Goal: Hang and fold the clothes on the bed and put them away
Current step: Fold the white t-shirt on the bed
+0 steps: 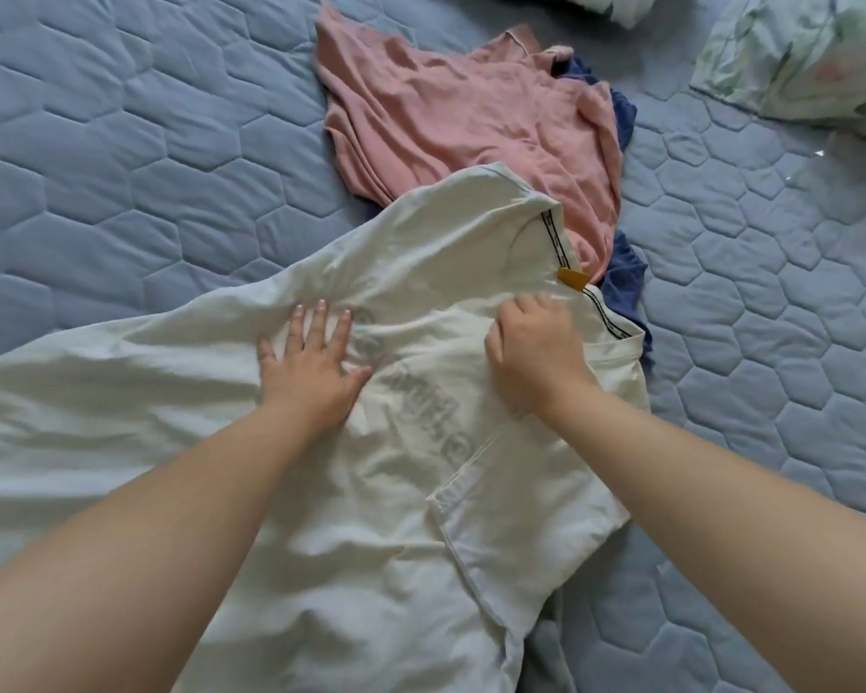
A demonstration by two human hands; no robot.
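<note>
White shirt lies diagonally, collar far-right; left hand presses flat, right hand pinches it.

Garments, three: one white T-shirt, one pink top, one dark blue piece mostly hidden beneath the other two. Hands, two: one left hand, one right hand. Bedding: one quilted blue bedcover, one floral-print pillow, and one more floral-print item cut by the top edge, kind unclear; one orange tag on the white T-shirt.
</note>
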